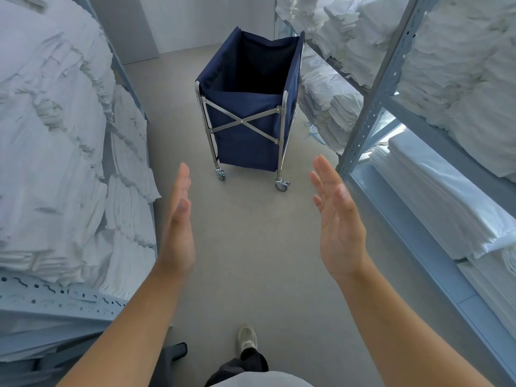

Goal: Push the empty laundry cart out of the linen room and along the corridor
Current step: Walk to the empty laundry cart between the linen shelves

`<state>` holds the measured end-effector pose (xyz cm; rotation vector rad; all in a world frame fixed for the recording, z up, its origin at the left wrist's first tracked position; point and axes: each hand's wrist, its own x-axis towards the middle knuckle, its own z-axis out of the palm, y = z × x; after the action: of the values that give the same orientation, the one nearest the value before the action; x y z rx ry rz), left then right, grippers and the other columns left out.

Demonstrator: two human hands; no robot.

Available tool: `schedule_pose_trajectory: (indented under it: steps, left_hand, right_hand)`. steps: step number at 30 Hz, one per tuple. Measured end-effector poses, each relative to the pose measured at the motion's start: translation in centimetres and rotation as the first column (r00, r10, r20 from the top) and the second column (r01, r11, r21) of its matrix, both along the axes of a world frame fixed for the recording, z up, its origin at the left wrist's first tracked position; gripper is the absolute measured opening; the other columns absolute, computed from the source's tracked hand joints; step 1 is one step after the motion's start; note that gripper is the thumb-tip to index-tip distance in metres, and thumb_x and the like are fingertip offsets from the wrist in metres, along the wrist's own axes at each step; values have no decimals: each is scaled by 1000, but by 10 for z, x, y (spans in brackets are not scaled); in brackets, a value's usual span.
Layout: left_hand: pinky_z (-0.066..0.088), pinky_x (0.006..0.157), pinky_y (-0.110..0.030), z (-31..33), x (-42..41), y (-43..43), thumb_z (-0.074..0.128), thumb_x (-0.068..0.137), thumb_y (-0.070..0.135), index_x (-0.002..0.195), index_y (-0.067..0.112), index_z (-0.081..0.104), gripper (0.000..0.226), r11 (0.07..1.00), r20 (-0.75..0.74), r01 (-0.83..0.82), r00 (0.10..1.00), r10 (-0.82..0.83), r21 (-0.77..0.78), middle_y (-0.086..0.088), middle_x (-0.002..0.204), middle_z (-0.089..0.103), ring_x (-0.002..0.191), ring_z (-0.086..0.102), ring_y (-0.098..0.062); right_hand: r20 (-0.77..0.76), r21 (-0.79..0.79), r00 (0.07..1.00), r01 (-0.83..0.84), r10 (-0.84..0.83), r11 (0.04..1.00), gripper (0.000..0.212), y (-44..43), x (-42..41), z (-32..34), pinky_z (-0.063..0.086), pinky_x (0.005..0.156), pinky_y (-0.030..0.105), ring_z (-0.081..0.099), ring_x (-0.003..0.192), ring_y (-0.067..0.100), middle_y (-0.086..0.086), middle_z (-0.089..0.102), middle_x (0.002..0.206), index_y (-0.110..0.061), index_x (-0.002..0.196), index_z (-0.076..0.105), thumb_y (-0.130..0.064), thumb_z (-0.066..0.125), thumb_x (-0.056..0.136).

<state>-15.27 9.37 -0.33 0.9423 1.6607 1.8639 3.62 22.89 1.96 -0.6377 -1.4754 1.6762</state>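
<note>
A laundry cart (245, 127) with a dark blue fabric bag on a crossed metal frame and small castors stands in the aisle ahead, close to the right shelving. Its bag looks empty inside. My left hand (178, 219) is stretched forward, palm facing inward, fingers straight and holding nothing. My right hand (337, 219) is held out the same way, fingers spread, palm inward. Both hands are short of the cart and touch nothing.
Metal shelving (374, 88) full of folded white linen lines the right side. More stacked linen (55, 135) on a rack fills the left. Grey floor (251, 261) runs between them toward a pale wall and door panel (134, 26) at the back. My shoe (247, 337) shows below.
</note>
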Motion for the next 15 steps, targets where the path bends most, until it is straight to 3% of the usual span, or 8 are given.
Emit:
schedule_pose_trajectory:
  steps: [9, 15]
  left_hand:
    - [10, 129, -43, -7, -70, 27, 44, 77, 92, 149, 45, 28, 88, 1000, 6, 25, 1000, -25, -15, 22, 164, 26, 154, 20, 0]
    - [9, 129, -41, -16, -102, 39, 45, 74, 93, 149, 45, 28, 91, 998, 34, 55, 998, -54, -24, 23, 164, 26, 154, 20, 1]
  right_hand:
    - [11, -8, 999, 43, -43, 999, 64, 25, -68, 0, 29, 110, 27, 40, 144, 2, -28, 50, 149, -40, 143, 47, -65, 41, 85]
    - [40, -15, 998, 57, -57, 998, 72, 27, -98, -8, 26, 112, 31, 39, 145, 1, -29, 48, 149, -43, 143, 47, -79, 48, 80]
